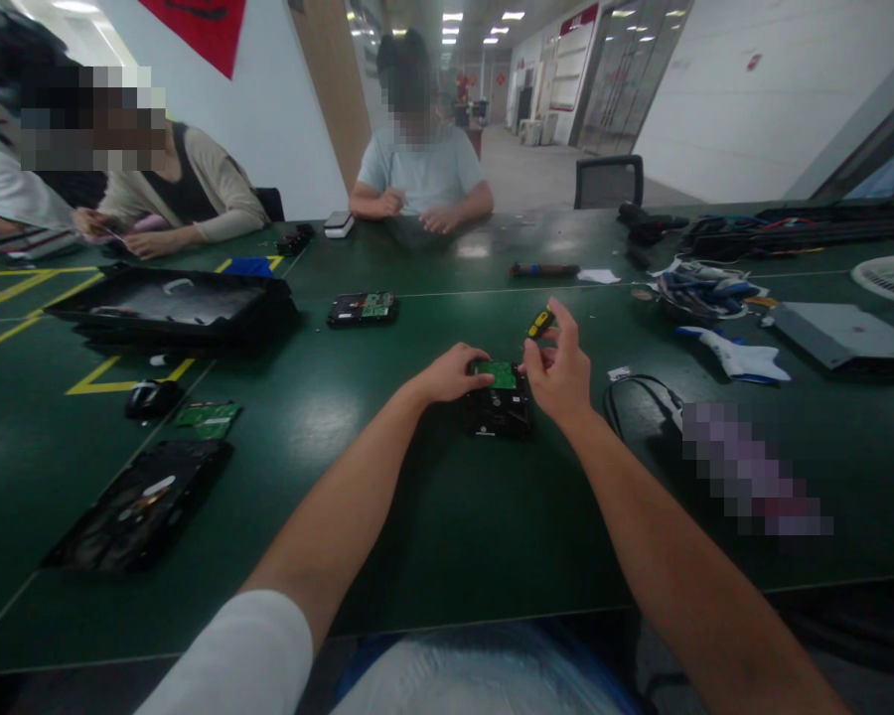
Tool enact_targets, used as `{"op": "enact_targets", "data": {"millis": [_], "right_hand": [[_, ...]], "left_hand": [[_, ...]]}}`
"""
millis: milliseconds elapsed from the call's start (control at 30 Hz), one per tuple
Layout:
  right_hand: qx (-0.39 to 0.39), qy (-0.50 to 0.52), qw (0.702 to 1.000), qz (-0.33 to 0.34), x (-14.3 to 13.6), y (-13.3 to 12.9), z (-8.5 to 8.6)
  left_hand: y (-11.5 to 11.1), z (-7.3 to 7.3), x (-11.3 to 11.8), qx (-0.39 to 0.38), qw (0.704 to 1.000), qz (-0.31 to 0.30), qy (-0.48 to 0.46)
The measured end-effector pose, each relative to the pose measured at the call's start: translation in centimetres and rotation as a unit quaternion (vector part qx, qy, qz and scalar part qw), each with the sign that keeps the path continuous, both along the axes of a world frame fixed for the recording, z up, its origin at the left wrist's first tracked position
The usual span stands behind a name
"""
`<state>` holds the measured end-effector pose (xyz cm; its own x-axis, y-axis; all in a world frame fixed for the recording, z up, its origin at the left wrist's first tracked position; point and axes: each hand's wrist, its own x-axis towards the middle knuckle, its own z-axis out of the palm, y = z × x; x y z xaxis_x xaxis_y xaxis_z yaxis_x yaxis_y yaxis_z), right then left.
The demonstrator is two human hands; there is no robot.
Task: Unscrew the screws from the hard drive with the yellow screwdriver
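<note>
A black hard drive (498, 409) with a green circuit board (501, 373) on its upper face lies on the green table in front of me. My left hand (454, 374) grips the drive's left side, its thumb resting by the board. On the right, my right hand (558, 367) has its fingers wrapped round a small yellow and black screwdriver (540, 324), which is tilted above the drive's top right corner. The screwdriver's tip is too small to make out.
Another drive (362, 309) lies beyond my left hand. Black trays (179, 303), a mouse (153, 398) and a black casing (141, 504) are left. A cable (630, 387), white-blue gloves (737, 355) and a grey metal box (849, 333) are right. People sit across the table.
</note>
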<state>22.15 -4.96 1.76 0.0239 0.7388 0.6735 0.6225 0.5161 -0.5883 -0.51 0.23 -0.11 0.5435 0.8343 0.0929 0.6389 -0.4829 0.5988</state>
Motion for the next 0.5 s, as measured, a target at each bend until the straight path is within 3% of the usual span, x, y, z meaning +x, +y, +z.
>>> {"op": "enact_targets", "data": {"millis": [500], "right_hand": [[0.010,0.003,1.000,-0.005,-0.13,0.20,-0.43]], "left_hand": [[-0.01,-0.02,0.03,0.004,1.000,0.002,-0.007]]}}
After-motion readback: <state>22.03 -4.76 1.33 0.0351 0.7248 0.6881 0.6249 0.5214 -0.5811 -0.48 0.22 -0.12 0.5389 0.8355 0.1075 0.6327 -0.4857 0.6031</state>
